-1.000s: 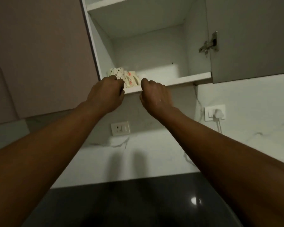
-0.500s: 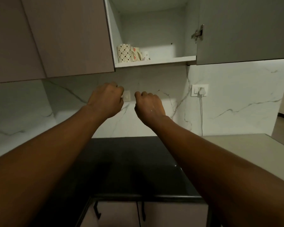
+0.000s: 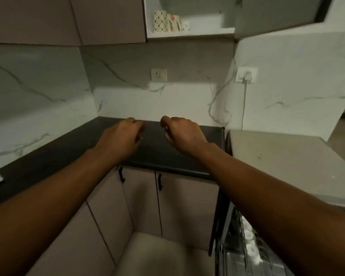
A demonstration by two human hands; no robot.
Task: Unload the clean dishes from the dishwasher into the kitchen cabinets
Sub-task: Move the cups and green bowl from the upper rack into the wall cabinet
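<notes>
While both hands, left hand [image 3: 121,139] and right hand [image 3: 182,134], hang loosely curled and empty, a hurried grab into the dishwasher [image 3: 245,248] could knock crockery [image 3: 251,246] together and chip it.

— I see a cream ceramic mug with dark diamond pattern [image 3: 160,23]; beside it, a cream mug with red marks [image 3: 174,22].
— And I see the black stone countertop [image 3: 72,148], the white marble wall with grey veins [image 3: 179,102].

One head-worn camera looks forward and down, close above the black countertop [image 3: 68,150].
</notes>
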